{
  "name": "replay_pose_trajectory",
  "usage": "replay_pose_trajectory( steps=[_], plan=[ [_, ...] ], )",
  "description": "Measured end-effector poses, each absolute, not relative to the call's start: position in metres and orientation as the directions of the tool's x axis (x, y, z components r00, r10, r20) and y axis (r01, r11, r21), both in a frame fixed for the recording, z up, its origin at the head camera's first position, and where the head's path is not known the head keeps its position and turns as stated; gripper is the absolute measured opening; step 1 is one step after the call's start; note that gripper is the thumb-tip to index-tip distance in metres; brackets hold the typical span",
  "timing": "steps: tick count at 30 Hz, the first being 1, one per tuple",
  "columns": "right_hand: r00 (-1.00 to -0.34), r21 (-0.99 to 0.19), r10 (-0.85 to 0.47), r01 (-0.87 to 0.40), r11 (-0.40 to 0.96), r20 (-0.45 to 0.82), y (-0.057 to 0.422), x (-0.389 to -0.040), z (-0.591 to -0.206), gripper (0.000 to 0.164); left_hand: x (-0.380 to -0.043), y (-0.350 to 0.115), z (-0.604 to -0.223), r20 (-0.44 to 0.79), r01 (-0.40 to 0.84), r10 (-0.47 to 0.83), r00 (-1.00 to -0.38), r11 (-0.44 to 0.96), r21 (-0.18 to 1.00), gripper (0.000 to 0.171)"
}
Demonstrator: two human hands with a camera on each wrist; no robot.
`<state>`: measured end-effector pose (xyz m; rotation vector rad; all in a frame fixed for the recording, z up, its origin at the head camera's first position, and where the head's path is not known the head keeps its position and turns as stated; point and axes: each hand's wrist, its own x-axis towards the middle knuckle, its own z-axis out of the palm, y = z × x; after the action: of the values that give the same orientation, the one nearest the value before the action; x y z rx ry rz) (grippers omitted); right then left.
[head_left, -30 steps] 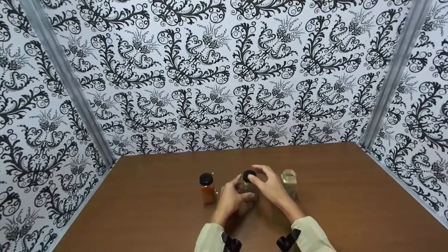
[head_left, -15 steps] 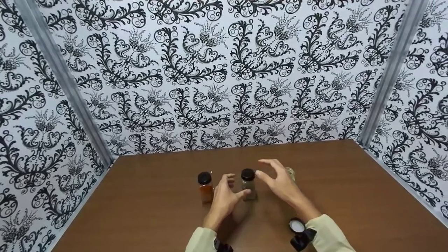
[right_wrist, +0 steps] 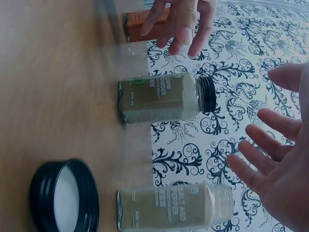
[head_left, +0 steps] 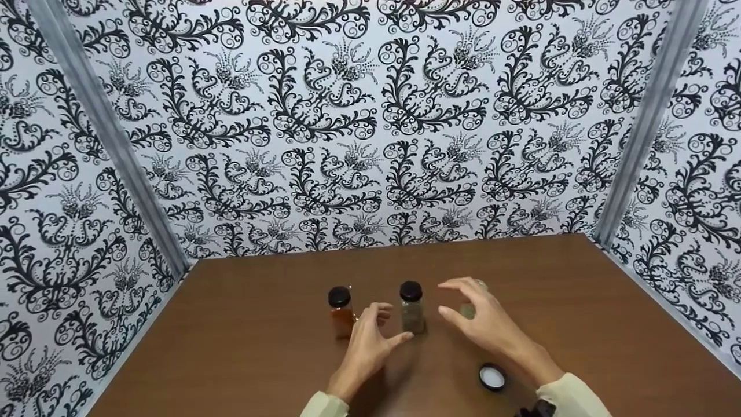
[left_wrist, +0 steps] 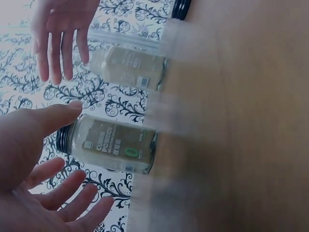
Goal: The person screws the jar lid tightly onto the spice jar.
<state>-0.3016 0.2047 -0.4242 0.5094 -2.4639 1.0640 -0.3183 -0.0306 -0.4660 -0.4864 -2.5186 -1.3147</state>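
Observation:
A glass jar of cumin powder [head_left: 412, 313] with a black lid stands upright between the two hands. Just left of it is my left hand [head_left: 370, 344], fingers spread and nothing in them; the left wrist view shows its thumb [left_wrist: 72, 107] close by the lid. My right hand [head_left: 486, 318] is apart from that jar on the right, fingers loosely bent and holding nothing. Behind the right hand, partly hidden, stands an uncapped salt and pepper jar [right_wrist: 166, 207]. Its mouth is bare in the right wrist view. A loose black lid [head_left: 492, 376] lies white inside up near the right wrist.
Left of the left hand stands a jar of orange-red spice [head_left: 343, 318] with a black lid. The brown tabletop [head_left: 260, 324] ends at patterned walls [head_left: 347, 145] at the back and both sides.
Both hands have let go of the cumin powder jar and drawn apart from it, the right hand moving rightward and closer. The loose lid, hidden a second ago, now shows.

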Motion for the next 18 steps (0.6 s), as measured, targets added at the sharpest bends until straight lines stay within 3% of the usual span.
replay_pose_trajectory(
  steps=[11,18],
  plan=[
    [-0.737,-0.482,-0.347,-0.654,0.584,0.579,0.232,-0.285,-0.427,0.041,-0.310,-0.021,-0.470,0.443,0.505,0.246,-0.862,0.474,0.721,0.050],
    [-0.672,-0.477,-0.452,-0.737,0.478,0.586,0.253,-0.283,-0.433,0.042,-0.306,-0.003,-0.476,0.404,0.496,0.294,-0.866,0.401,0.771,0.051]
  ],
)
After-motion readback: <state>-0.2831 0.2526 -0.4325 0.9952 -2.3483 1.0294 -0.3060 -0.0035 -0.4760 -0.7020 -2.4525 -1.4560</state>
